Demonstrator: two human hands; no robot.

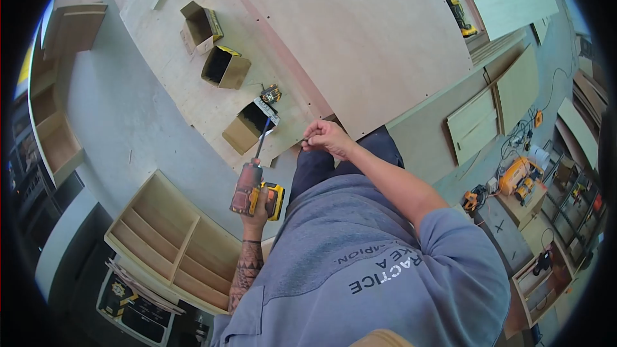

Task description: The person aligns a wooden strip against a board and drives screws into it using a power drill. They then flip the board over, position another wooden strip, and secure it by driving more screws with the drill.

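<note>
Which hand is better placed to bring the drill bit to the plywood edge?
Left, probably. The left hand grips the drill, its bit aimed toward the edge of the plywood panel. The right hand is busy pinching a small piece, perhaps a screw, at that edge.

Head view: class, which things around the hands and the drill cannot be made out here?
All in the head view:
- Thin item in the right hand: too small, the hand covers most of it.
- Drill in the left hand: bit tip lost against the cardboard box.
- Box inside: in shadow.
- Shirt lettering: folds hide part.
</note>
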